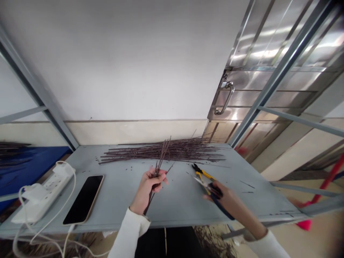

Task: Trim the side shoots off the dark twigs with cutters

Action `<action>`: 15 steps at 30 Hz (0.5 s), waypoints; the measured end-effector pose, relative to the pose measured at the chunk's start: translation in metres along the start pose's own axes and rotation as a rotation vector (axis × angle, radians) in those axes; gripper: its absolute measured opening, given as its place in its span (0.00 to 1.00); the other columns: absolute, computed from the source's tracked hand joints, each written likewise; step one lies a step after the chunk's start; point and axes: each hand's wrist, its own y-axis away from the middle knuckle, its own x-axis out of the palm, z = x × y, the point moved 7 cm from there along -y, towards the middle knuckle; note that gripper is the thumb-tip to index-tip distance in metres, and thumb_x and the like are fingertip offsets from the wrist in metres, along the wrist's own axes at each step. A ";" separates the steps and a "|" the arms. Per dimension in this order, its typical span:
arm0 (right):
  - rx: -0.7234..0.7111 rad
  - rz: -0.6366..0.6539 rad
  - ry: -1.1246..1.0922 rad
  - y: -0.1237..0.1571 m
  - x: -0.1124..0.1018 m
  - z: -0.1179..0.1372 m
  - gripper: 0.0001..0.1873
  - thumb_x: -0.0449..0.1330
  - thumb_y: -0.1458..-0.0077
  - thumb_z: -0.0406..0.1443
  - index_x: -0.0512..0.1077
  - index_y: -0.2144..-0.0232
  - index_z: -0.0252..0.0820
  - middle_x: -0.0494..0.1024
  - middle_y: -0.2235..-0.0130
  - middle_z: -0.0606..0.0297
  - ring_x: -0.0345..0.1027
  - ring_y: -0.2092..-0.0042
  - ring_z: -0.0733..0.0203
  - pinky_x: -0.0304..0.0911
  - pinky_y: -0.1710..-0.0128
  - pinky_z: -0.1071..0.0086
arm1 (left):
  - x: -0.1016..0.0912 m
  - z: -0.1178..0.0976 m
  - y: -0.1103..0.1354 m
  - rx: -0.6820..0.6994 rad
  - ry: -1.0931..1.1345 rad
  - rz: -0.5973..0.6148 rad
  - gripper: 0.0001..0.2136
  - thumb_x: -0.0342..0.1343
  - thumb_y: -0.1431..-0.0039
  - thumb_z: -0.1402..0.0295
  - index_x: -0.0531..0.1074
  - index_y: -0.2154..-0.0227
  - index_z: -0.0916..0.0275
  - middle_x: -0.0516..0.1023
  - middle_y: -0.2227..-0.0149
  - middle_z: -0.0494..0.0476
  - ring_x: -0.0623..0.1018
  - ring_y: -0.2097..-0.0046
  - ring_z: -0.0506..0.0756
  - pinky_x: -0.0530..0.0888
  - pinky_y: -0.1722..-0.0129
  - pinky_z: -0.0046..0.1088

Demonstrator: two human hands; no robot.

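Observation:
My left hand (147,189) is closed round a few thin dark sticks (160,160), which point up and away over the grey table (177,200). My right hand (228,200) grips dark-handled scissors (208,186), blades pointing left toward the held sticks, a short gap away. Yellow-handled pliers (202,172) lie on the table just beyond the scissors. A long pile of the same dark sticks (166,152) lies across the back of the table.
A black phone (84,199) lies screen up at the left, beside a white power strip (44,191) with white cables. Small cut bits dot the tabletop. Metal frame posts stand at both back corners; a steel door (268,71) is at the right.

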 end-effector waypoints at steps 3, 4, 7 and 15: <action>0.275 -0.010 0.244 -0.004 -0.018 -0.069 0.17 0.58 0.57 0.51 0.59 0.78 0.47 0.73 0.78 0.63 0.68 0.74 0.54 0.60 0.75 0.67 | 0.003 0.001 0.003 -0.023 0.004 0.020 0.10 0.64 0.56 0.67 0.72 0.73 0.67 0.75 0.81 0.52 0.57 0.86 0.41 0.46 0.85 0.21; 0.367 -0.010 0.313 -0.005 -0.025 -0.091 0.16 0.58 0.57 0.50 0.60 0.78 0.47 0.74 0.77 0.62 0.70 0.73 0.53 0.60 0.74 0.68 | 0.004 0.001 0.003 -0.026 0.006 0.025 0.10 0.64 0.56 0.67 0.72 0.73 0.67 0.75 0.81 0.52 0.57 0.86 0.41 0.46 0.85 0.21; 0.487 -0.011 0.390 -0.011 -0.038 -0.132 0.12 0.56 0.55 0.45 0.60 0.81 0.46 0.74 0.78 0.57 0.72 0.72 0.50 0.60 0.74 0.67 | 0.007 0.001 0.004 -0.026 0.014 0.041 0.10 0.64 0.56 0.67 0.72 0.73 0.67 0.75 0.81 0.52 0.57 0.86 0.41 0.46 0.85 0.21; 0.391 -0.062 0.456 -0.025 -0.019 -0.115 0.19 0.53 0.49 0.42 0.71 0.65 0.31 0.75 0.63 0.41 0.70 0.57 0.39 0.61 0.56 0.54 | 0.009 0.002 0.005 -0.035 -0.004 0.063 0.10 0.64 0.55 0.65 0.72 0.72 0.66 0.75 0.81 0.52 0.58 0.86 0.41 0.46 0.85 0.22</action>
